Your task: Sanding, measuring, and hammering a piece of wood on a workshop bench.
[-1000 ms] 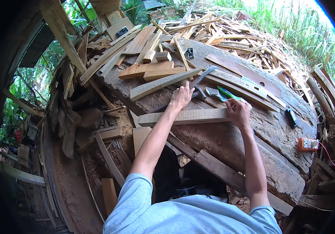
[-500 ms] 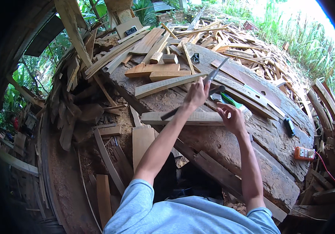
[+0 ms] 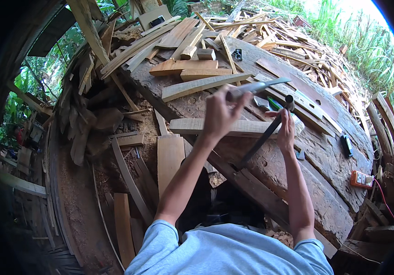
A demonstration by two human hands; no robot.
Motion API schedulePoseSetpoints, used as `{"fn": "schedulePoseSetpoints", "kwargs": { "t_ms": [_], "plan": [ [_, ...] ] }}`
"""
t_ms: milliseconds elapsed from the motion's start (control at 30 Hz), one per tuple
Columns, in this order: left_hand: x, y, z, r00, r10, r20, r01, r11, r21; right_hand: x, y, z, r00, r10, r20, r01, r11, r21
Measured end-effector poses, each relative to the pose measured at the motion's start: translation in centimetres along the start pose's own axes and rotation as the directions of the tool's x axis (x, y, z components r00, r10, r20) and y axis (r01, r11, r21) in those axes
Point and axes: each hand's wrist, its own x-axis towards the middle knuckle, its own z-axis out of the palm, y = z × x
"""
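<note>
My left hand (image 3: 221, 113) is raised over the bench and closed around a grey-handled bladed tool (image 3: 277, 81). Its narrow metal blade points right, and motion smears the hand and handle. My right hand (image 3: 287, 130) grips a long dark bar (image 3: 261, 144) near its upper end, which is rounded. From there the bar slants down and left across a pale squared timber (image 3: 227, 126) lying on the bench. Behind my right fingers a green object (image 3: 275, 103) shows in part; its kind is unclear.
The worn, thick plank bench (image 3: 334, 188) carries wood offcuts (image 3: 183, 67), long strips, and a small black object (image 3: 346, 145). An orange power socket (image 3: 361, 179) with a red cord sits at the right edge. Scrap wood (image 3: 293, 48) is heaped beyond; a board (image 3: 170, 160) stands near my left forearm.
The dark bar, earlier under my left wrist, is now in my right hand, which was empty. My left hand has moved left and nearer, and the blade has swung from up-right to nearly level.
</note>
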Motion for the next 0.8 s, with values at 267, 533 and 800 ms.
{"fn": "schedulePoseSetpoints", "kwargs": {
  "t_ms": [267,533,800],
  "plan": [
    [2.3,0.4,-6.5,0.877,0.228,-0.422,-0.240,0.970,0.024,-0.1,1.1,0.7,0.986,0.123,0.111,-0.017,0.739,-0.674],
    [1.6,0.6,-7.7,0.942,-0.256,-0.217,0.078,0.796,-0.600,0.2,1.4,1.1,0.988,0.131,0.081,-0.035,0.702,-0.711],
    [1.1,-0.8,-3.6,0.927,-0.202,-0.317,-0.022,0.813,-0.581,2.8,3.5,1.6,0.975,0.219,0.037,-0.119,0.653,-0.748]
  ]
}}
